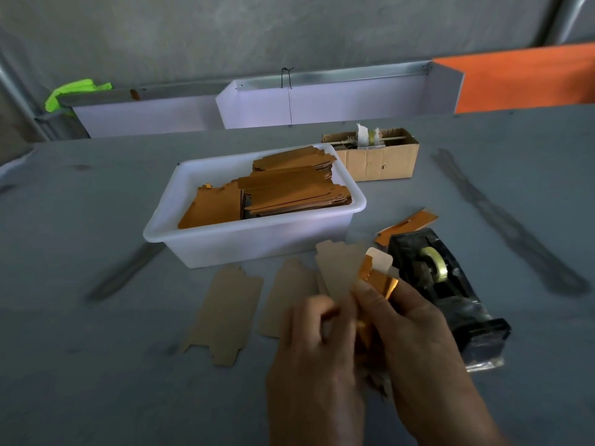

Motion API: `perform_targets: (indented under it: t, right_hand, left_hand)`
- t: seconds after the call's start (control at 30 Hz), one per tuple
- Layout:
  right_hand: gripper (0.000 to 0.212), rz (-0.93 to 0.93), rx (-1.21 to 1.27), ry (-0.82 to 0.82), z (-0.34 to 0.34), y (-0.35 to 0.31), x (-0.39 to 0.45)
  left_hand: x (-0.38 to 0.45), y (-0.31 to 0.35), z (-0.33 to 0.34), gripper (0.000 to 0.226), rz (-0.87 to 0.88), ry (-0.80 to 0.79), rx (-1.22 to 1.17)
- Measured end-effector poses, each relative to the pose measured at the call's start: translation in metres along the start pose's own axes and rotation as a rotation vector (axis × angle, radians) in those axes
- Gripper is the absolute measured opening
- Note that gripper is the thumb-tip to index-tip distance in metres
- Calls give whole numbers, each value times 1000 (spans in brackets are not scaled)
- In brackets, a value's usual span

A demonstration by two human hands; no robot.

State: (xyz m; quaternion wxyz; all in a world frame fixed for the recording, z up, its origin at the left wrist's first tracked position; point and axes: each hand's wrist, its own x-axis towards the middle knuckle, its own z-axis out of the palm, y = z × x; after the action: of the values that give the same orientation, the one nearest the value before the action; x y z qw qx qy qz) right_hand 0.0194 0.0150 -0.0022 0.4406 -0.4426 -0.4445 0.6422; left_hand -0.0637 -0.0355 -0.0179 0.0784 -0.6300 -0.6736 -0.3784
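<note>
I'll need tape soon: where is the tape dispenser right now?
In the head view the black tape dispenser lies on the table at right, just beside the right hand and right of the white tub.

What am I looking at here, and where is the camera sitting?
There is no machine here: these are a person's two bare hands, filmed by one camera worn on the head, looking forward and down. The left hand and right hand together pinch a small gold-faced carton blank, partly folded. On the grey table lie more flat blanks, plain side up. Behind them a white tub holds stacks of gold blanks. A black tape dispenser stands to the right, and a cardboard box sits behind the tub.
</note>
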Motion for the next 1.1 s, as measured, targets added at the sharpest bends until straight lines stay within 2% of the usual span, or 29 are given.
perform_targets:
  t: [0.03, 0.1, 0.17, 0.2, 0.27, 0.4, 0.47, 0.5, 0.57, 0.63, 0.7, 0.73, 0.8, 0.87, 0.9, 0.97, 1.03, 1.1]
  right_hand:
    - [17, 4, -3, 2, 0, 0, 0]
    - [22, 3, 26, 4, 1, -1, 0]
    - [25, -14, 41, 0, 1, -3, -1]
    - [26, -20, 45, -7, 2, -4, -2]
    - [25, -3, 58, -32, 4, -6, -4]
    - [17, 28, 65, -41, 5, -4, -7]
    - [22, 47, 77, -46, 5, -6, -8]
    - [24, 65, 84, -58, 5, -8, -9]
    - [25, 94, 63, -93, 4, -15, -12]
    - [29, 51, -82, -122, 0, -24, -14]
    - [24, -136, -385, -119, -10, -36, -19]
    - [19, -259, -510, -69, -17, -42, -21]
    - [9, -448, -607, 161, -40, -52, -22]
    - [7, -511, -628, 319, -66, -56, -12]
    - [15, -461, -646, 329, -79, -55, -4]
    - [23, -248, -629, 267, -98, -50, 10]
    - [19, -69, -613, 170, -109, -42, 17]
    - [17, 7, -576, 109, -113, -34, 17]
  left_hand:
    - [2, -3, -2, 34, -47, 8, -91]
    - [8, -6, -9, 29, -308, -6, -312]
    - [13, -10, -15, 19, -627, -158, -692]
    - [16, -13, -20, 15, -712, -239, -817]
    - [20, -22, -26, 15, -730, -341, -847]
    - [21, -28, -31, 21, -716, -355, -818]
    - [22, -26, -36, 6, -750, -395, -939]
    - [23, -26, -38, 6, -753, -425, -980]
    - [23, -27, -41, 19, -693, -459, -989]
    - [25, -26, -42, 24, -668, -423, -969]
    - [24, -25, -40, 24, -721, -351, -975]
    - [24, -24, -40, 20, -749, -319, -973]
    - [23, -23, -39, 13, -774, -294, -953]
    - [22, -20, -39, 15, -769, -287, -945]
    - [21, -18, -38, 18, -771, -287, -945]
    - [21, -12, -38, 17, -778, -308, -928]
    - [21, -9, -35, 9, -783, -329, -923]
    - [18, -9, -31, 12, -797, -328, -911]
